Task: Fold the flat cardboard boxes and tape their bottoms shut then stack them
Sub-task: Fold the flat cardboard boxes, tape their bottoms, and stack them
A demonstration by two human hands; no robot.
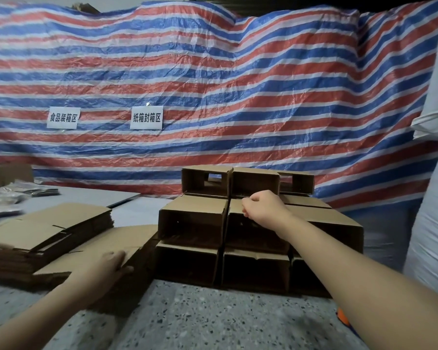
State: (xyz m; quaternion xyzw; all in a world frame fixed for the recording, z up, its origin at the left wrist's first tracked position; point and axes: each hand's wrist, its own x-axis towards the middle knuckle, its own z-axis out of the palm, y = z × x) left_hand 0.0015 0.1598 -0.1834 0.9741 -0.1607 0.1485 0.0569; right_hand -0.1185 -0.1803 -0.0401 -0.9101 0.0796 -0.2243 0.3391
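Observation:
Folded brown cardboard boxes stand stacked in three tiers at the centre, open ends facing me. My right hand reaches to the stack, fingers curled at the top front edge of a middle-tier box. My left hand rests flat on the top sheet of a pile of flat cardboard boxes at the left, thumb at its edge. A second, taller pile of flat boxes lies behind it.
The speckled stone worktop spreads in front of the stack. A striped red, white and blue tarp with two paper signs hangs behind. An orange object peeks in at the right under my arm. Clutter lies at far left.

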